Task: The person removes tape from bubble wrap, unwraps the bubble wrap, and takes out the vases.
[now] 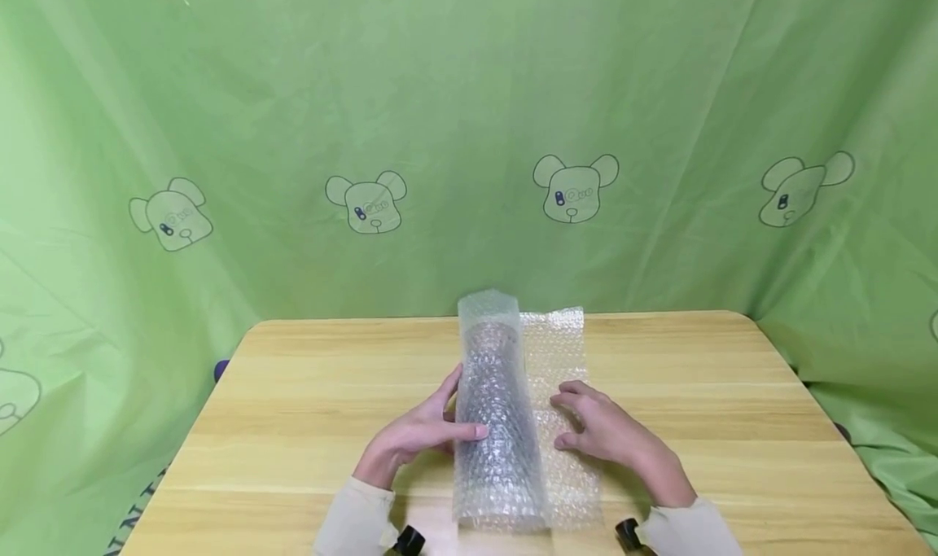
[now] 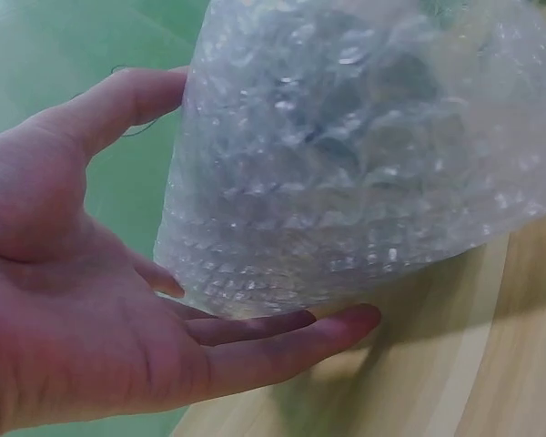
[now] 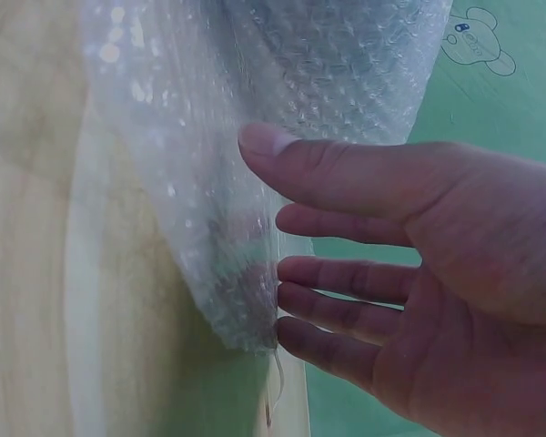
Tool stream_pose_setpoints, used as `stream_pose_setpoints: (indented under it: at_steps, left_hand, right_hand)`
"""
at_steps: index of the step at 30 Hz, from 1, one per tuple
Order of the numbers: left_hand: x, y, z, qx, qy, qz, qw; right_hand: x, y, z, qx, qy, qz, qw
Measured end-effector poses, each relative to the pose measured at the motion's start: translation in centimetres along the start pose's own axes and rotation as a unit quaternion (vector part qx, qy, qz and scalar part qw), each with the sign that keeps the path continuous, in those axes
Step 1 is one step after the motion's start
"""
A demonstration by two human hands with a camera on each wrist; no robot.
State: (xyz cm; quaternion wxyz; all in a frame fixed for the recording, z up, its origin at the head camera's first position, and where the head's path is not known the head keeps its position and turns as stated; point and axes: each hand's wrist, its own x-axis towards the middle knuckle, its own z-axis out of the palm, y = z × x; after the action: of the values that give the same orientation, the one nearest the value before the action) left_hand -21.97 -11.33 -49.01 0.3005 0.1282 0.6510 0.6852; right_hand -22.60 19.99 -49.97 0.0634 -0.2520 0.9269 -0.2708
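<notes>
A roll of bubble wrap (image 1: 498,458) lies lengthwise near the middle of the wooden table, around a dark, tapering object that shows blurred through the layers. My left hand (image 1: 418,434) holds the roll from its left side, thumb on top and fingers reaching beneath it. In the left wrist view, those fingers (image 2: 282,350) extend under the wrapped bundle (image 2: 346,155). To the right of the roll, a loose flap of bubble wrap (image 1: 560,352) spreads flat. Over this flap is my right hand (image 1: 608,430), its fingers fairly straight, with fingertips right at the wrap's edge in the right wrist view.
The wooden table (image 1: 308,385) reaches back to a green curtain (image 1: 469,92) printed with cartoon heads. Dark wrist-camera parts (image 1: 408,541) show near the cuffs at the front.
</notes>
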Motion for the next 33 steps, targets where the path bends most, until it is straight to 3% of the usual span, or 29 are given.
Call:
stream_pose_setpoints:
  at_steps: [19, 33]
  left_hand:
    - [-1.3, -0.8, -2.1, -0.037, -0.029, 0.014, 0.9988]
    - [-2.8, -1.1, -4.1, -0.066, -0.042, 0.004, 0.9969]
  right_hand:
    - [-0.3, -0.1, 0.2, -0.006, -0.011, 0.015, 1.0]
    - [-0.3, -0.3, 0.1, -0.005, -0.012, 0.012, 1.0]
